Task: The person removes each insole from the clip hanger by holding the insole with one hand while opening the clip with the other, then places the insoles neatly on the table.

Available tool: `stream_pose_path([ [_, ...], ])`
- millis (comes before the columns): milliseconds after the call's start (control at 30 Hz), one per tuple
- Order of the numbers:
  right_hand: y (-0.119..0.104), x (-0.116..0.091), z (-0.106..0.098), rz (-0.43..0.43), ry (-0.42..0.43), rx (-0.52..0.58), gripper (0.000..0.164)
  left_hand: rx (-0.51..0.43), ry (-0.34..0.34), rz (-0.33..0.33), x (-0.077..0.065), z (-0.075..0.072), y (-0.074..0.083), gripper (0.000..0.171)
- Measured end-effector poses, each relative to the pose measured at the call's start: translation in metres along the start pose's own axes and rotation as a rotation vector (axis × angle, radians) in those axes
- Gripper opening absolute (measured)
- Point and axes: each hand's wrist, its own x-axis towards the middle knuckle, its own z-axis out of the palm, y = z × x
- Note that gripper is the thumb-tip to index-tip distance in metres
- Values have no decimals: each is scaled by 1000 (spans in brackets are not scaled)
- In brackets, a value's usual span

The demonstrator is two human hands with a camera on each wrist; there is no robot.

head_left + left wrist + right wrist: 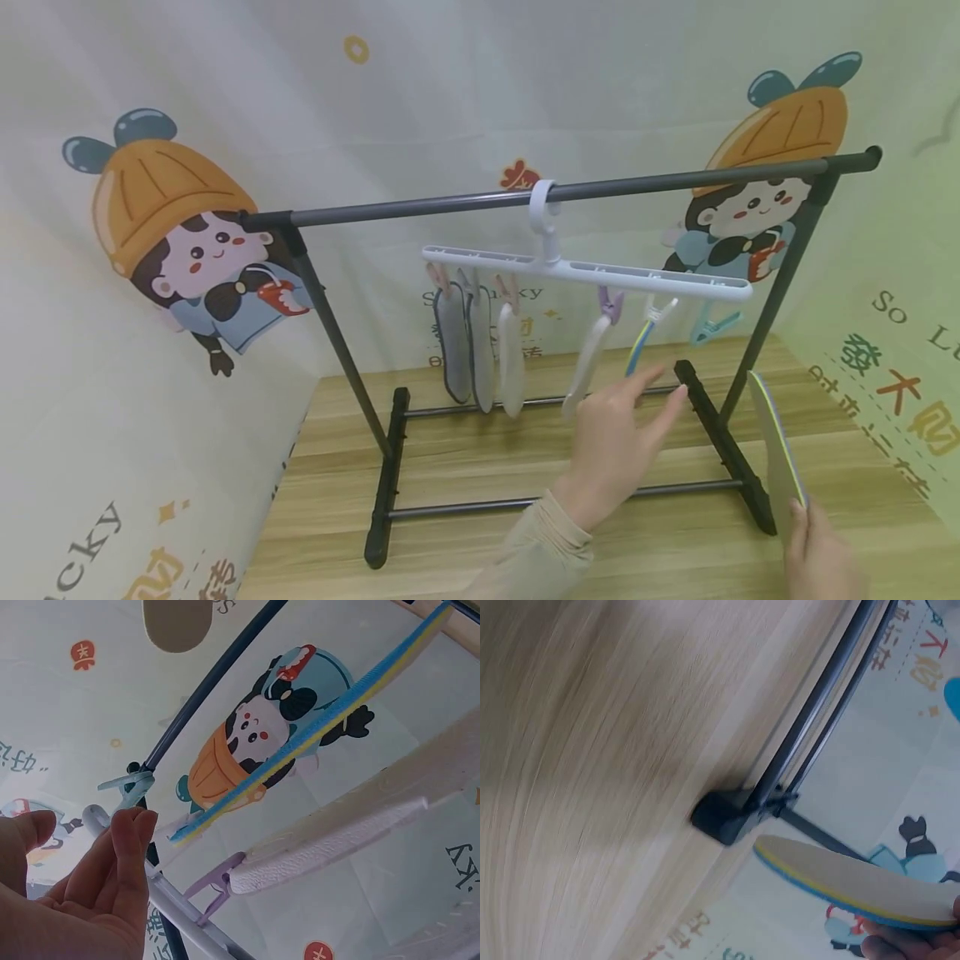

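My left hand [611, 442] is raised below the right half of a white hanger [480, 261], thumb and index finger spread apart with nothing between them. In the left wrist view its fingertips overlap the lower part of a light-blue clothespin [131, 787] on the hanger. Beside that pin, a white clothespin [662, 312] holds an insole with a blue and yellow edge [640, 346]. At the lower right, my right hand [821, 550] pinches a matching insole [847, 881] by one end, its flat pale face showing. The purple clothespin [611, 305] grips a white insole [588, 362].
Several insoles, including a dark-edged one [453, 346], hang from pink and grey clothespins on the hanger's left half. The hanger hooks over a black rack's top bar [412, 205]. Rack feet [384, 500] stand on a wood-grain table [315, 500]. Printed cloth surrounds it.
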Motion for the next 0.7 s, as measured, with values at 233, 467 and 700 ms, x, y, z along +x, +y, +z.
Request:
stream_pose_path([
  [233, 7, 8, -10, -20, 22, -31, 35, -27, -2, -47, -16, -13, -11, 30],
  [467, 13, 16, -19, 8, -52, -67, 37, -78, -13, -76, -26, -26, -17, 32],
  [700, 21, 23, -23, 61, -88, -114, 37, -72, -33, -113, -36, -35, -20, 35],
])
